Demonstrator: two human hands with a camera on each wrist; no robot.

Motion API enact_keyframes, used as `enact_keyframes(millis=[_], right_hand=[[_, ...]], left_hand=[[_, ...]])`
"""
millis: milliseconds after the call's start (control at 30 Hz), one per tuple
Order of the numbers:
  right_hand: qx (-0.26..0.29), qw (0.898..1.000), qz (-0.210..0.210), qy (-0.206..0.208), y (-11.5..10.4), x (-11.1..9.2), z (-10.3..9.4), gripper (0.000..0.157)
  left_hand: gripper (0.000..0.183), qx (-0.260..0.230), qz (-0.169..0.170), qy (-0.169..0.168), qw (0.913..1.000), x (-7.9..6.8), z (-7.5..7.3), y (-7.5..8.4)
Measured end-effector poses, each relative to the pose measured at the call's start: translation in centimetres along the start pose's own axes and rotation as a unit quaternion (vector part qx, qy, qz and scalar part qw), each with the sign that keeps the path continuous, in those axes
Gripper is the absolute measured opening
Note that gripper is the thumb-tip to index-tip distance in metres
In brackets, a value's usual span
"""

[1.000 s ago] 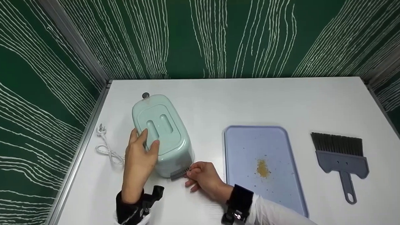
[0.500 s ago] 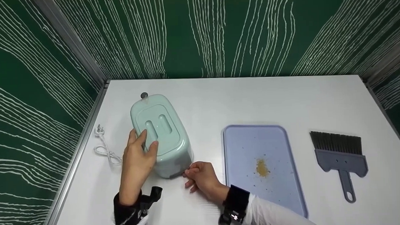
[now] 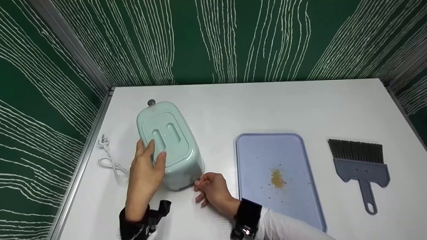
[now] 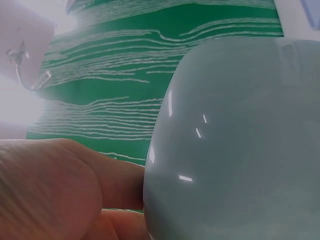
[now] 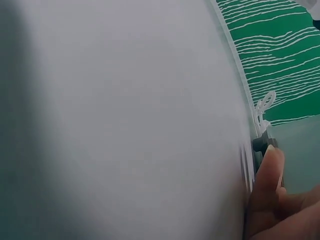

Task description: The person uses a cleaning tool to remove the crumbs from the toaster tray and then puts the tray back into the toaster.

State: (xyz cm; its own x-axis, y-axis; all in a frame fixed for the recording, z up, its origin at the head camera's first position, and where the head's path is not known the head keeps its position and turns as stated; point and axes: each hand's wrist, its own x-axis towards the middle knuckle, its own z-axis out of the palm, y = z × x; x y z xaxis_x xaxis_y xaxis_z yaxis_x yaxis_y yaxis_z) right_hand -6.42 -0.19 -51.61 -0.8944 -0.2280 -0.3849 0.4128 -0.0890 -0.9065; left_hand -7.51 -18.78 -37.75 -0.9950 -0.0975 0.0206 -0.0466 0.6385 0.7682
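A mint-green toaster with a lid [image 3: 181, 153] stands on the left side of the white table. My left hand [image 3: 144, 177] rests on its near left corner, with thumb and fingers spread over the lid edge and side. In the left wrist view the fingers [image 4: 122, 182] touch the glossy wall. At the toaster's near lower edge, my right hand [image 3: 216, 191] has thumb and forefinger together. The right wrist view shows them pinching the dark end of the crumb tray [image 5: 261, 143]. Most of this crumb tray is hidden inside the toaster.
A lilac tray [image 3: 253, 147] right of the toaster carries a small heap of yellowish crumbs [image 3: 277, 179]. Farther right lies a grey hand brush [image 3: 360, 168]. The tied white power cord [image 3: 110, 161] lies left of the toaster. Green patterned walls border the table.
The grey crumb tray, which stuck out of the toaster's near end, has slid in almost fully under my right hand. My left hand keeps its place on the toaster.
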Motion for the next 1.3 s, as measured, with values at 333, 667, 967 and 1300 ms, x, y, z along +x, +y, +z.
enact_keyframes(millis=[333, 667, 967, 1300], right_hand=[[0.006, 1.0, 0.002, 0.001, 0.0, 0.1, 0.0, 0.01], [-0.005, 1.0, 0.014, -0.005, -0.1, -0.3, 0.2, 0.007], [-0.025, 0.999, 0.034, -0.025, -0.7, 0.0, -0.8, 0.024], [-0.09, 0.995, 0.001, -0.035, -3.2, -1.2, -2.6, 0.029]], left_hand=[[0.055, 0.0, -0.002, 0.002, 1.0, -0.1, 0.1, 0.1], [0.057, -0.015, -0.017, -0.007, 0.9997, -0.2, -0.3, -0.1], [0.058, -0.021, -0.011, -0.007, 0.9997, 0.5, 0.2, -0.3], [0.06, 0.036, -0.042, -0.016, 0.9983, 0.6, 0.0, -0.3]])
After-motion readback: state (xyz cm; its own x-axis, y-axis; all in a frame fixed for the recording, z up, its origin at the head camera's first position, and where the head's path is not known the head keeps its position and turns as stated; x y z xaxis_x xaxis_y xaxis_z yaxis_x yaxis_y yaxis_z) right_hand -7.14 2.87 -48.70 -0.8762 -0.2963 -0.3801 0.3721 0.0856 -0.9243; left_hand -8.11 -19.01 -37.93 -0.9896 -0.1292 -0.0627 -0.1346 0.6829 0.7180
